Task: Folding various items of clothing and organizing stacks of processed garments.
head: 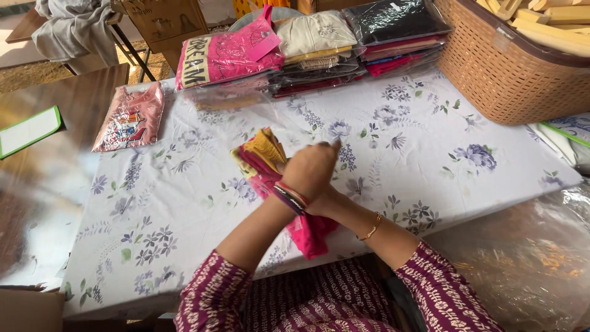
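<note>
I see left hand [311, 169] clamped on pink-yellow garment [265, 161]; right grip hidden, can't tell. Hanging end near table [184, 203] edge may slip off.

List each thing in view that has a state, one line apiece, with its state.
Left hand: closed on the pink and yellow garment.
Right hand: hidden under the left hand, grip unclear.
Pink and yellow garment: bunched, partly folded, one end hanging off the table edge.
Packed garments: bagged, stacked in piles.
Single pink packet: sealed, lying flat, apart from the piles.
Woven basket: open, filled with pale pieces.
Flowered sheet: spread flat.
</note>
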